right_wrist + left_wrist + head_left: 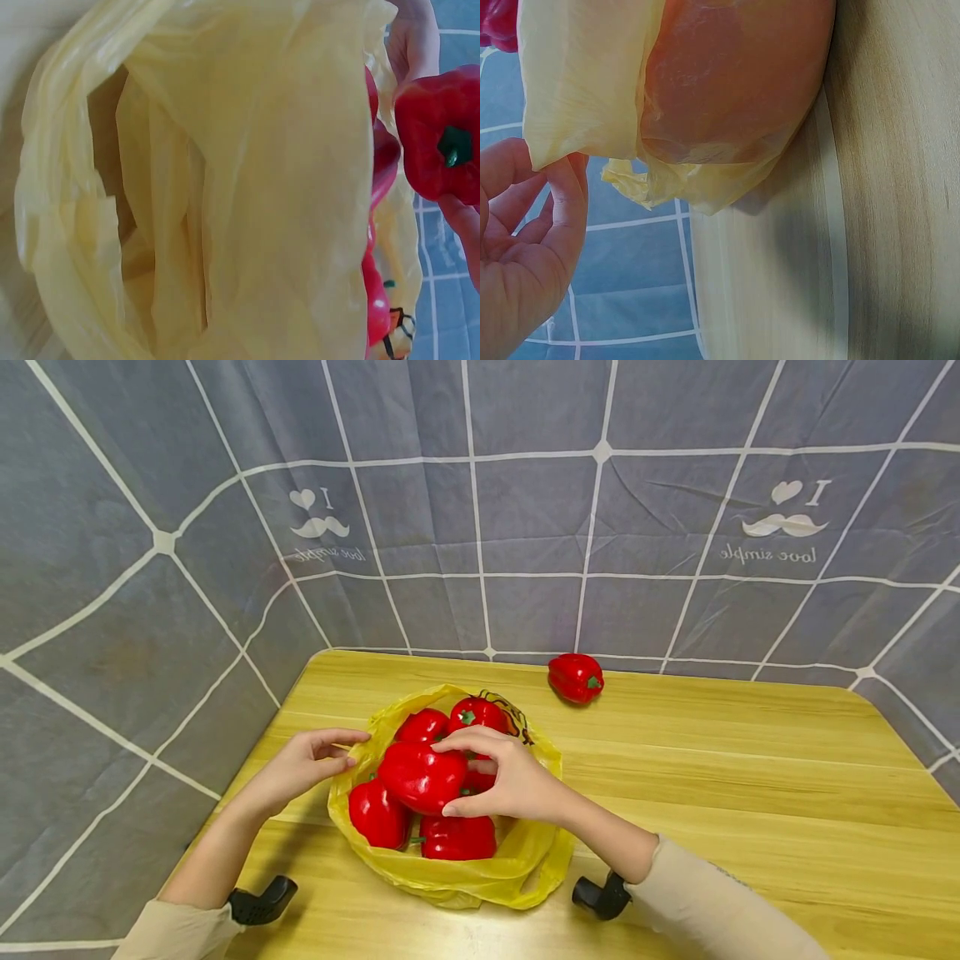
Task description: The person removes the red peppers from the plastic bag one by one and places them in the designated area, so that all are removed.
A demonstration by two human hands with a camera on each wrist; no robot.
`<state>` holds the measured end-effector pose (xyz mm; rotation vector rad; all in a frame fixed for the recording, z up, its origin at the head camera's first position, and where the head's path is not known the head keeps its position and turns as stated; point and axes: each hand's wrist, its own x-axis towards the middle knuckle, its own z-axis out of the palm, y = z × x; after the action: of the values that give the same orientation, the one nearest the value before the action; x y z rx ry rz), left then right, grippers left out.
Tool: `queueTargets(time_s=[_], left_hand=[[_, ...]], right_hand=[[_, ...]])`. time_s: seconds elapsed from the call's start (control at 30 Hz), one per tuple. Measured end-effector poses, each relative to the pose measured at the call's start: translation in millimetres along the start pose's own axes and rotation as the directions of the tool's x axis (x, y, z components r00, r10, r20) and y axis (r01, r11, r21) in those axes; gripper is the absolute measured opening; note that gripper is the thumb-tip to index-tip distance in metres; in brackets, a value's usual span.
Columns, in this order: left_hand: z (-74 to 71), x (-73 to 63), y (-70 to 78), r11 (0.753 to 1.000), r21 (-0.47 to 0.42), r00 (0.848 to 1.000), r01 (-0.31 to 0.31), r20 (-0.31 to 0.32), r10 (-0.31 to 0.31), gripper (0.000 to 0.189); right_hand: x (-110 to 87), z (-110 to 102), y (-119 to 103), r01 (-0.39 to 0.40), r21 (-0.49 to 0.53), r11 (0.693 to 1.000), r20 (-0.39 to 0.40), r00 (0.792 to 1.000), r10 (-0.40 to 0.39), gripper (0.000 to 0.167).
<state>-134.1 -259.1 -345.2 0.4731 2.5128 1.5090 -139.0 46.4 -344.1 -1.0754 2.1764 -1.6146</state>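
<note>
A yellow plastic bag (420,881) stands on the table with its mouth spread wide and several red bell peppers inside. My right hand (517,781) grips one red bell pepper (416,775) by its stem end, thumb on the near side and fingers on the far side. In the right wrist view that pepper (420,135) shows above the bag's rim, its green stem facing the camera. At the bag's left edge, my left hand (300,768) pinches the rim between thumb and fingers, as the left wrist view shows. Other peppers (378,814) lie around and below the held one.
Another red bell pepper (576,678) lies at the back of the wooden table (750,760), right of the bag. A grey curtain (540,510) with white lines hangs behind the table and along its left side. Dark wrist devices (262,902) sit at both sleeves.
</note>
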Motion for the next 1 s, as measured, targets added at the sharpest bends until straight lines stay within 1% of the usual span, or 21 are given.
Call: queueTargets(time_s=[0.3,0.57,0.7,0.8,0.9,1.0], left_hand=[[1.1,-1.0,-2.6,1.0,-0.002,1.0,0.003,-0.001,-0.003,0.035],[0.1,-1.2,-3.7,1.0,-0.004,1.0,-0.009,0.005,0.009,0.035],[-0.5,-0.6,-3.6,1.0,0.018,1.0,0.005,0.001,-0.005,0.035],[-0.5,-0.1,-3.0,1.0,0.017,1.0,0.018,0.003,-0.018,0.035],[-1.4,0.9,-1.2,1.0,0.014,1.0,0.015,0.006,-0.015,0.035],[-2.0,2.7,0.1,1.0,0.022,1.0,0.016,0.003,-0.016,0.035]], right_hand=[[-5.1,-11,2,0.013,0.016,1.0,-0.037,0.999,-0.012,0.054],[-8.5,-26,2,0.031,-0.044,0.999,-0.094,0.995,-0.035,0.055],[-11.6,-35,3,0.017,-0.038,0.999,-0.117,0.993,-0.022,0.055],[-14.1,-41,4,0.01,-0.014,1.0,-0.129,0.992,-0.012,0.055],[-14.8,-48,5,0.014,-0.001,1.0,-0.137,0.99,-0.014,0.056],[-14.6,-56,5,0.012,-0.019,1.0,-0.15,0.989,-0.015,0.057]])
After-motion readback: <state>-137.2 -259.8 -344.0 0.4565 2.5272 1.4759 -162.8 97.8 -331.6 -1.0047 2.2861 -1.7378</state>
